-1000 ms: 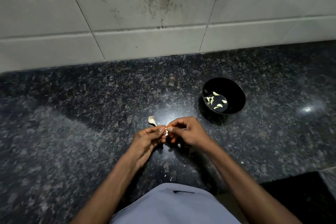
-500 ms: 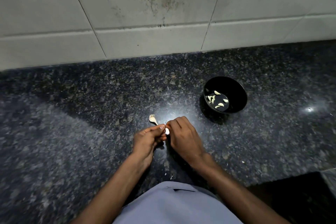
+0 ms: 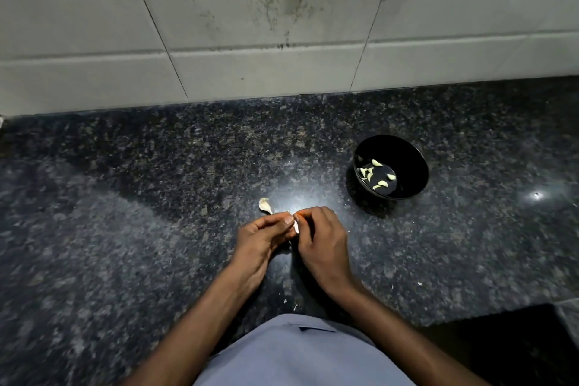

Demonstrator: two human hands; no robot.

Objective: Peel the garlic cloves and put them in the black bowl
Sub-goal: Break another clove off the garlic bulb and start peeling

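Bowl (image 3: 407,147) right of the hands (image 3: 294,233) — cloves (image 3: 377,174) inside

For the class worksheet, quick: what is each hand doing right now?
Left hand: pinching the garlic clove.
Right hand: fingers curled, pinching the same clove.

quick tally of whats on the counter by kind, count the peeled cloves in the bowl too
black bowl: 1
peeled garlic cloves in the bowl: about 7, some overlap
garlic clove pinched between left hand and right hand: 1
loose piece of garlic skin on the counter: 1
total: about 10, not counting tiny skin flecks
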